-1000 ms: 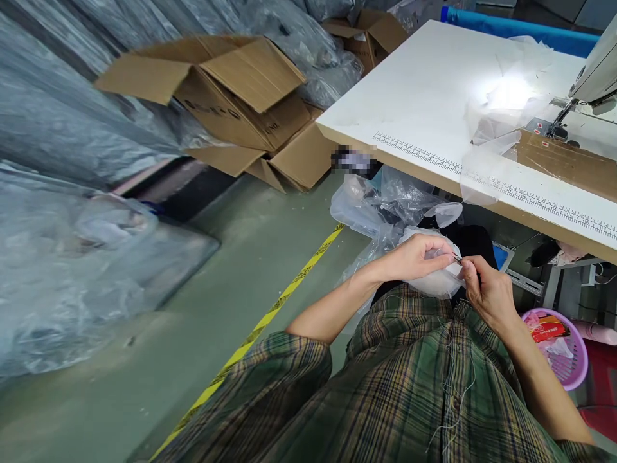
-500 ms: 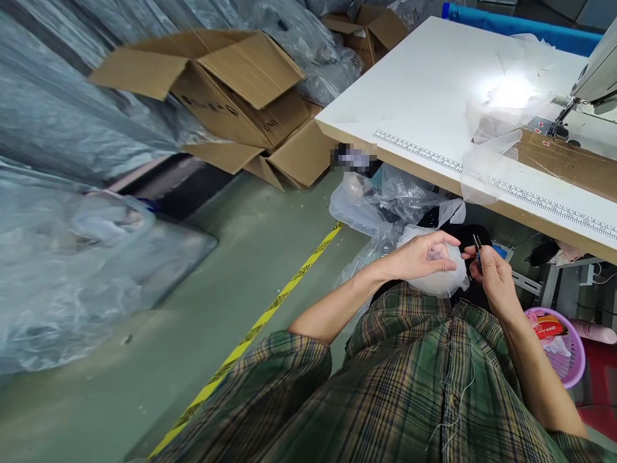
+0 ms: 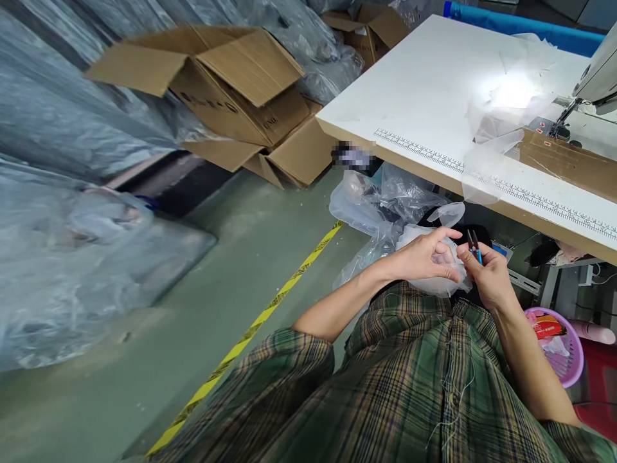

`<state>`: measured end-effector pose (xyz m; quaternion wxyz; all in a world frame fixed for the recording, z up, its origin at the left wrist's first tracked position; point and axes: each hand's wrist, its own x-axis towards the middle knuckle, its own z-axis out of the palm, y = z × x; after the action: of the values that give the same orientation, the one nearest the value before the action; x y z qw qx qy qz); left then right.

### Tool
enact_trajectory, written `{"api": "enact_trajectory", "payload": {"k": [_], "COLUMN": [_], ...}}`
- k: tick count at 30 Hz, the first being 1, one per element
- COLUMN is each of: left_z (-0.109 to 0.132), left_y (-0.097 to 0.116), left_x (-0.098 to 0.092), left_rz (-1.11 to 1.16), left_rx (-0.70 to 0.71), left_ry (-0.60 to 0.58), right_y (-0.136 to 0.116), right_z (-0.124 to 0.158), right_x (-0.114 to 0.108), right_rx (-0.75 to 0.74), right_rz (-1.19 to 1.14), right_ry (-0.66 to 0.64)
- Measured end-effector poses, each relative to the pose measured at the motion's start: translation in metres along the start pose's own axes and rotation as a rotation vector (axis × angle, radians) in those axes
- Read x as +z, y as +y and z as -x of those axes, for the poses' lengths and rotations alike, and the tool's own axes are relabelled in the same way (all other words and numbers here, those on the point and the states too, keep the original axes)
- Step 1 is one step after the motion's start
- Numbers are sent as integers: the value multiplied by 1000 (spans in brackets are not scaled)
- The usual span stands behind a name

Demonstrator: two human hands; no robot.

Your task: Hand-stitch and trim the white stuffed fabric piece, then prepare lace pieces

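On my lap, below the table's edge, lies a bunched piece of sheer white fabric (image 3: 429,285). My left hand (image 3: 429,254) is at this fabric, thumb and index finger apart and the other fingers curled in against the cloth. Part of those fingers is hidden by the folds. Just to the right, my right hand (image 3: 489,273) is closed round a pair of thread snips (image 3: 474,247) with blue handles. The dark blades point up, away from me, slightly parted and clear of the cloth.
A white sewing table (image 3: 409,96) with a printed ruler edge carries a sewing machine (image 3: 595,74) and more sheer fabric (image 3: 496,125). Open cardboard boxes (image 3: 231,103) and plastic-wrapped bundles (image 3: 72,276) stand left. A pink basket (image 3: 573,360) is low at the right.
The snips have turned more upright and moved slightly left in my right hand, so their blue handles show. My left index finger has straightened, and its thumb has moved slightly right.
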<state>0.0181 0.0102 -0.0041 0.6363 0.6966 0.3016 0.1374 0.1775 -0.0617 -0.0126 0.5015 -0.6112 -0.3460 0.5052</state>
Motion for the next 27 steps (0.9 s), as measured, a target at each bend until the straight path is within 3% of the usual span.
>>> {"api": "enact_trajectory", "payload": {"k": [3, 9, 20, 24, 27], "left_z": [2, 1, -3, -2, 0], "left_y": [-7, -16, -11, -9, -7], "left_x": [-4, -8, -6, -7, -11], "left_rz": [98, 62, 202, 107, 30], "left_rx": [15, 3, 0, -13, -2], "left_ry": [-41, 17, 39, 5, -46], "right_y": [5, 4, 1, -2, -3], "right_z": [1, 5, 5, 13, 18], "right_x": [-2, -8, -7, -2, -12], "right_rx": [1, -98, -191, -278, -327], "right_rz": [-85, -198, -197, -99, 20], "right_ry": [53, 97, 112, 61, 33]}}
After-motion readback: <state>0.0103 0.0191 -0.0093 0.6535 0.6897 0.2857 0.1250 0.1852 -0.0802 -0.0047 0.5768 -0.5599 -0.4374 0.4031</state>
